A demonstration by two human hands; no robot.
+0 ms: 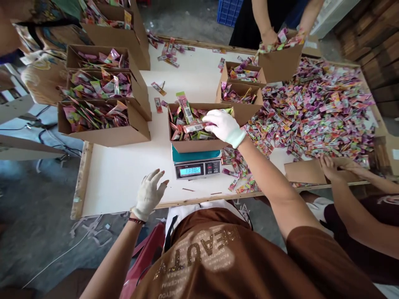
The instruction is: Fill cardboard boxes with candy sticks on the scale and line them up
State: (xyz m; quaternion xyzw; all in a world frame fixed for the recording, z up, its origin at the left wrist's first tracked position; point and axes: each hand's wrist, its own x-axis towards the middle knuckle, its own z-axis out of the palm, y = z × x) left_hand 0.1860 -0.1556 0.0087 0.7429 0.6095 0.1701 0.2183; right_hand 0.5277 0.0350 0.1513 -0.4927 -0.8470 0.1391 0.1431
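A cardboard box [199, 145] filled with colourful stick packets [186, 109] sits on a digital scale [198, 168], whose lit blue display shows digits. Over the box's right side is my right hand [225, 126], in a white fingerless-tipped glove, its fingers pinched together on a stick packet [197, 127] at the top of the pile. My left hand [148, 194], also gloved with bare fingertips, hovers near the table's front edge, left of the scale. Its fingers are spread and it holds nothing.
Several filled boxes [102, 131] stand at left, beside another person. Two small boxes [241, 104] stand behind the scale box. A large heap of packets [321, 112] covers the table's right side. Co-workers' hands [269, 38] handle boxes at the back and right.
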